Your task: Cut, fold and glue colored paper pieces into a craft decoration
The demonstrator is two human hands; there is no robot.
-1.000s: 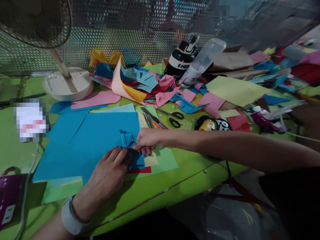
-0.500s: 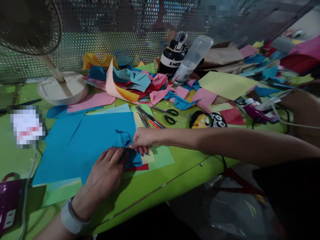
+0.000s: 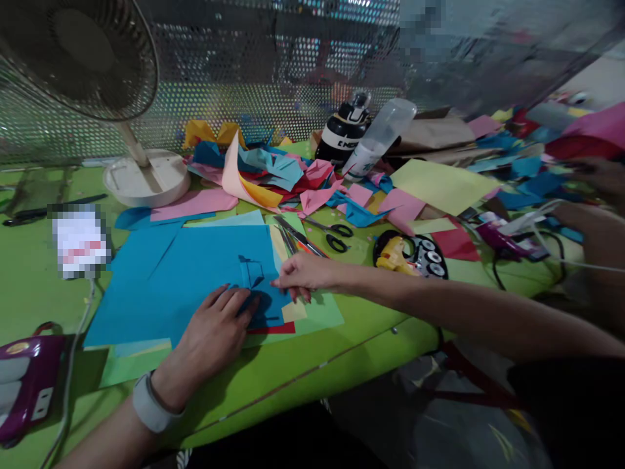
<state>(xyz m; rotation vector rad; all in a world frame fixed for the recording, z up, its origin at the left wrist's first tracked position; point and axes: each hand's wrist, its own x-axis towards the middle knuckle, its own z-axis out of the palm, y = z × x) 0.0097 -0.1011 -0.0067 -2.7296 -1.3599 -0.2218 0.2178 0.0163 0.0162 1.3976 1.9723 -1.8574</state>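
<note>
A large blue sheet of paper (image 3: 141, 293) lies on the green table. On its right part sits a small folded blue paper (image 3: 250, 272), with raised folds casting shadows. My left hand (image 3: 215, 329), with a pale watch band (image 3: 155, 404) at the wrist, holds the lower end of this folded piece down, and its fingers cover part of it. Just right of the piece is my right hand (image 3: 301, 272), fingers curled in and thumb against the index finger, with nothing visible between them. Pale yellow, green and red papers show beneath the blue sheet.
Black-handled scissors (image 3: 336, 238) and a knife-like tool (image 3: 297, 234) lie beyond my right hand. A fan (image 3: 146, 179), crumpled coloured papers (image 3: 273, 169), a black bottle (image 3: 342, 137) and a clear bottle (image 3: 381, 140) stand behind. A tape dispenser (image 3: 398, 254) and purple power strips (image 3: 34, 384) flank the work.
My right hand has moved slightly right, off the folded blue paper it was touching. My left hand stays on the piece. The whole view has shifted a little.
</note>
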